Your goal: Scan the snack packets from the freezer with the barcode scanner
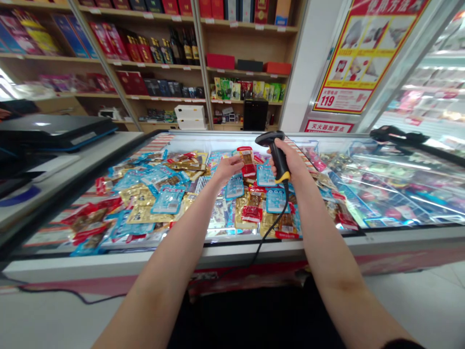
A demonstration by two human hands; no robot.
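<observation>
My right hand [290, 162] is wrapped round the handle of a black barcode scanner [274, 150] with a yellow band; its black cable [271, 228] hangs down toward the floor. My left hand [228, 168] pinches the top of a red snack packet [248, 164], held upright just in front of the scanner's head. Both hands hover over a chest freezer [254, 252] whose top is covered with several blue, gold and red snack packets [163, 194].
A counter with a dark flat device [54, 130] runs along the left. Wooden shelves [199, 68] with boxes and bottles stand behind. The freezer's right half has a glass lid [395, 184]. A red and yellow poster [363, 53] hangs on the right.
</observation>
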